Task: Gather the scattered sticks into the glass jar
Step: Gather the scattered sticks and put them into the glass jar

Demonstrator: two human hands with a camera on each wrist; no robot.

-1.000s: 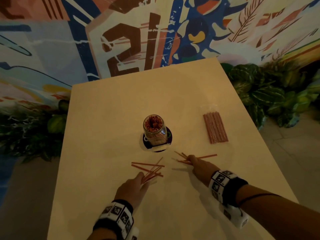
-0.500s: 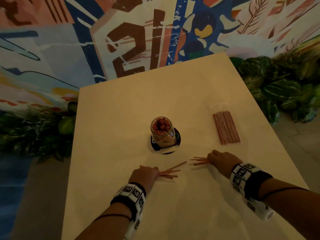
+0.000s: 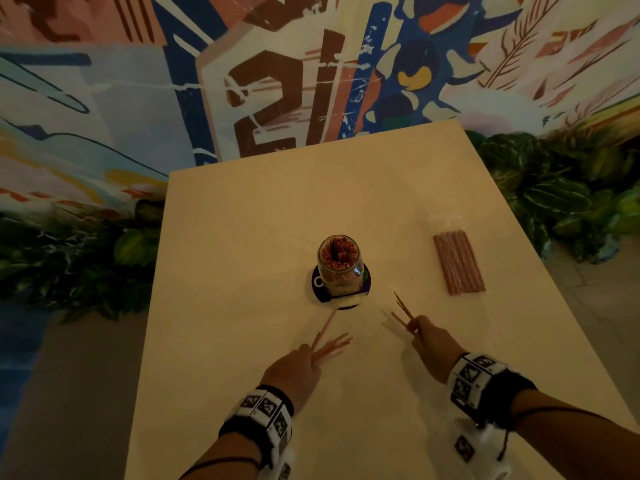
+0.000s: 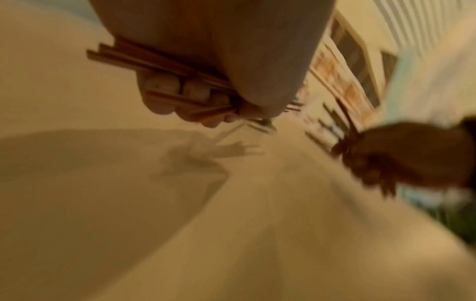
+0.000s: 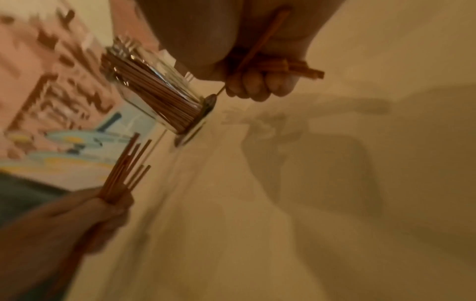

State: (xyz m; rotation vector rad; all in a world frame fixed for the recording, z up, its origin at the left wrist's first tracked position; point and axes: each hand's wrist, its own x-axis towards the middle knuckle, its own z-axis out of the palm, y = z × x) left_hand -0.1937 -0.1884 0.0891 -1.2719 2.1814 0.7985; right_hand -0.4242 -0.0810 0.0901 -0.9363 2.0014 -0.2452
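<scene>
My left hand point(image 3: 294, 370) is curled tight around a bunch of sticks point(image 3: 330, 346), just in front of the glass jar point(image 3: 339, 265) and a bit to its left. My right hand point(image 3: 431, 342) grips more sticks point(image 3: 401, 311) too, just in front of the jar and to its right. Both bunches point toward the jar. The jar stands upright on a dark round mat point(image 3: 367, 278) in the middle of the desk point(image 3: 242, 237), and it is packed with sticks already. There is bare desk all around the jar, and its edges are well away from it. To the right of the jar lies a flat pack of sticks point(image 3: 459, 263) in clear wrap. The wrist views are blurry, so I cannot count the sticks I hold. My forearms are cut off at the bottom.
</scene>
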